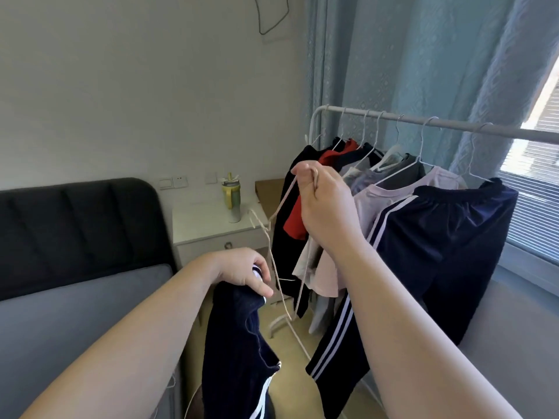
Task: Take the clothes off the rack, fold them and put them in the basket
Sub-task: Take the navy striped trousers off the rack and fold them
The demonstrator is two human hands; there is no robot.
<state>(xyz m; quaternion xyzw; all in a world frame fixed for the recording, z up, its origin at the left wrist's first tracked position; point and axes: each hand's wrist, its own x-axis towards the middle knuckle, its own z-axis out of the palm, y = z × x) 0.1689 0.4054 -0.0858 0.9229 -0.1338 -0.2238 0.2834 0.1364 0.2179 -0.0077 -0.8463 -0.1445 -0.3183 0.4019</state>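
My left hand (245, 272) grips a dark navy garment with white stripes (239, 352), which hangs down from it at the lower middle. My right hand (320, 204) is raised in front of the rack and pinches a bare white wire hanger (272, 252) that dangles below it. The white clothes rack (378, 116) stands at the right with several garments on hangers: navy striped trousers (438, 255) nearest, a pale pink shirt (390, 192), grey items, and a red and black top (295, 219). No basket is in view.
A bed with a grey mattress (75, 313) and black headboard (75, 225) fills the left. A white nightstand (211, 228) with a green bottle (231, 198) stands by the wall. Blue curtains (408, 55) and a window (538, 192) are behind the rack.
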